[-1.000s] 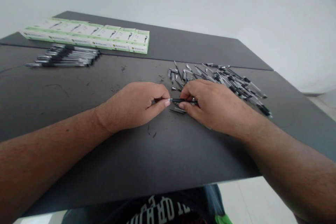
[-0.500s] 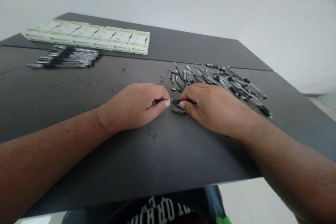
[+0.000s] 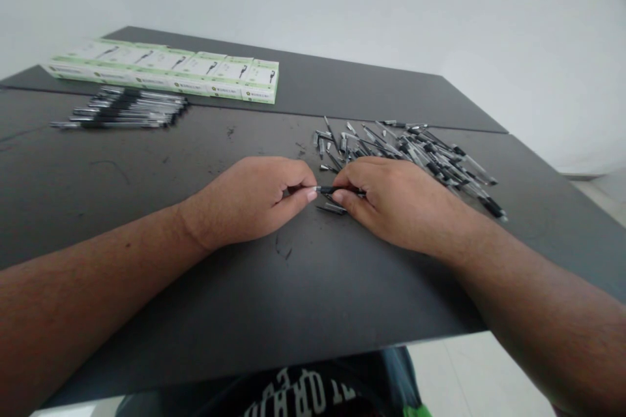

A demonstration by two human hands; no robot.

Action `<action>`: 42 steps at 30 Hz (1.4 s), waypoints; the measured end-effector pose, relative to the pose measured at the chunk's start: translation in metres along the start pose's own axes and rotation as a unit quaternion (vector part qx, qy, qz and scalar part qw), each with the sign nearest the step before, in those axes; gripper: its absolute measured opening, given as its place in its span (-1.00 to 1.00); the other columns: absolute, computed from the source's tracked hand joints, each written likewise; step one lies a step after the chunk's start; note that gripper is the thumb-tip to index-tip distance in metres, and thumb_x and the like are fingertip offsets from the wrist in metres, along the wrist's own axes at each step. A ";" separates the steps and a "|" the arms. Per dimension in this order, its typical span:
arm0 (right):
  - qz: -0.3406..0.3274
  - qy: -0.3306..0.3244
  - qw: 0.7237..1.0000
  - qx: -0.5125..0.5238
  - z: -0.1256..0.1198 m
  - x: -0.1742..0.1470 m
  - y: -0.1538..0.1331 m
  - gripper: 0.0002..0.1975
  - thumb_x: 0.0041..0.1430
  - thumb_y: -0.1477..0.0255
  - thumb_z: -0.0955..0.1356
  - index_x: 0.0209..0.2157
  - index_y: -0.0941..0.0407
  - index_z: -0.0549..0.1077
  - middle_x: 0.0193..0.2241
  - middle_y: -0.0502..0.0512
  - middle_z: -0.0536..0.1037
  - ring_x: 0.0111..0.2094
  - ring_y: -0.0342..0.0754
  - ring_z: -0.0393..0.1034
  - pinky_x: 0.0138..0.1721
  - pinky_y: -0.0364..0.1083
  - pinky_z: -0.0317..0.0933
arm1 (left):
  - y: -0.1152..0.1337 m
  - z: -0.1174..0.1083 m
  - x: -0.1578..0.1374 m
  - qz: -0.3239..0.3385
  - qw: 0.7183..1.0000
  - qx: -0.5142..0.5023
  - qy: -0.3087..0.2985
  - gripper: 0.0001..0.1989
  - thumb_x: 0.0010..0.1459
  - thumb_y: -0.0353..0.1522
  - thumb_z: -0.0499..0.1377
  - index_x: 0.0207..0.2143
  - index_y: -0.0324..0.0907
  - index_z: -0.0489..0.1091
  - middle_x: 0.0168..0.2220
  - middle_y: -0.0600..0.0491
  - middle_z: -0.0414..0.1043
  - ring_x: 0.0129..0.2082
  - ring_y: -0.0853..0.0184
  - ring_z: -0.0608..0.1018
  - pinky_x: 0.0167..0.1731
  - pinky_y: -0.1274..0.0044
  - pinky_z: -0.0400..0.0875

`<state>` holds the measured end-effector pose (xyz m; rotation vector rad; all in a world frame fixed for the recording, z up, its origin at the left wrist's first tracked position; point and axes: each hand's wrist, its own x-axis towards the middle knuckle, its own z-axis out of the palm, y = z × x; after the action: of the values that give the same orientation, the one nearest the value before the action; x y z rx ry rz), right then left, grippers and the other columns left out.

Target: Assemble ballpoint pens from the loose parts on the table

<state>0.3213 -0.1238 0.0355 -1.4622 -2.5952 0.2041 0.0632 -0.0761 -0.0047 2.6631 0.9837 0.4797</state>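
Between my two hands a pen (image 3: 325, 189) with a black grip lies roughly level, a little above the dark table. My left hand (image 3: 267, 199) pinches its silvery left end between thumb and forefinger. On the other side, the thumb and forefinger of my right hand (image 3: 388, 195) close on the black part, and a dark tip shows past them. Just beyond my right hand spreads a loose heap of pen parts (image 3: 440, 156), with clear barrels, black grips and small tips. A few short pieces (image 3: 332, 208) lie on the table below the pen.
A row of white and green boxes (image 3: 195, 71) stands at the back left of the dark table (image 3: 293, 300). In front of them lies a bundle of pens (image 3: 127, 107) side by side. A pale wall (image 3: 342, 6) rises behind the table.
Both hands keep their pinch on the pen in nearly the same place. My right fingers sit very slightly further left; the view has shifted a touch.
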 end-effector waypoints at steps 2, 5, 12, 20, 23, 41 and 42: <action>0.001 0.013 1.000 0.003 0.000 -0.001 0.000 -0.80 0.55 0.36 0.47 0.07 0.09 0.72 -0.07 0.17 0.81 -0.05 0.15 0.69 -0.02 0.02 0.40 | 0.001 -0.001 0.000 0.002 1.000 -0.002 -0.002 -0.64 0.52 -0.17 0.07 -0.09 -0.06 0.66 -0.26 0.00 0.69 -0.22 0.15 0.68 -0.16 0.38 0.41; 0.004 0.011 1.000 -0.006 -0.001 0.000 0.000 -0.84 0.52 0.36 0.49 0.03 0.07 0.72 -0.10 0.14 0.81 -0.08 0.13 0.68 -0.05 0.01 0.40 | 0.002 -0.002 0.000 0.007 1.000 0.002 0.000 -0.64 0.52 -0.17 0.07 -0.10 -0.06 0.66 -0.24 0.00 0.71 -0.20 0.15 0.70 -0.17 0.38 0.43; -0.004 -0.009 1.000 -0.010 -0.001 0.000 -0.001 -0.77 0.62 0.34 0.41 0.03 0.09 0.75 -0.07 0.19 0.82 -0.01 0.17 0.70 0.01 0.03 0.42 | 0.002 -0.002 0.000 0.001 1.000 0.001 -0.003 -0.63 0.52 -0.17 0.07 -0.11 -0.07 0.67 -0.25 -0.01 0.72 -0.20 0.15 0.71 -0.18 0.38 0.41; 0.014 -0.026 0.999 -0.018 -0.003 0.001 -0.003 -0.77 0.63 0.34 0.40 0.00 0.09 0.74 -0.09 0.18 0.83 -0.05 0.16 0.70 -0.03 0.04 0.38 | 0.001 -0.001 0.000 0.003 1.000 0.012 -0.006 -0.62 0.52 -0.16 0.06 -0.11 -0.07 0.66 -0.23 -0.02 0.72 -0.18 0.13 0.70 -0.16 0.36 0.41; 0.004 -0.015 1.000 -0.012 -0.003 0.001 -0.003 -0.78 0.62 0.34 0.42 0.04 0.08 0.74 -0.08 0.18 0.83 -0.05 0.15 0.70 -0.04 0.03 0.38 | 0.001 -0.001 0.000 0.003 1.000 0.013 0.000 -0.62 0.52 -0.16 0.07 -0.12 -0.07 0.66 -0.24 -0.03 0.72 -0.18 0.12 0.70 -0.17 0.35 0.41; 0.005 -0.035 0.999 -0.009 -0.002 0.000 -0.003 -0.75 0.66 0.34 0.36 0.03 0.08 0.71 -0.06 0.18 0.82 0.00 0.18 0.71 0.01 0.05 0.39 | 0.002 -0.002 0.002 0.007 1.000 0.019 -0.020 -0.58 0.55 -0.14 0.05 -0.08 -0.08 0.69 -0.22 -0.06 0.74 -0.13 0.08 0.73 -0.12 0.34 0.46; 0.004 -0.029 1.000 -0.007 -0.002 0.000 -0.003 -0.77 0.65 0.34 0.38 0.04 0.08 0.71 -0.07 0.18 0.82 -0.01 0.17 0.70 0.00 0.05 0.39 | 0.002 -0.002 0.002 0.005 1.000 0.022 -0.019 -0.58 0.55 -0.14 0.05 -0.08 -0.08 0.69 -0.21 -0.06 0.74 -0.13 0.07 0.73 -0.12 0.33 0.46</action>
<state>0.3195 -0.1256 0.0376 -1.4933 -2.6417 0.2313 0.0649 -0.0766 -0.0018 2.7065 0.9799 0.4119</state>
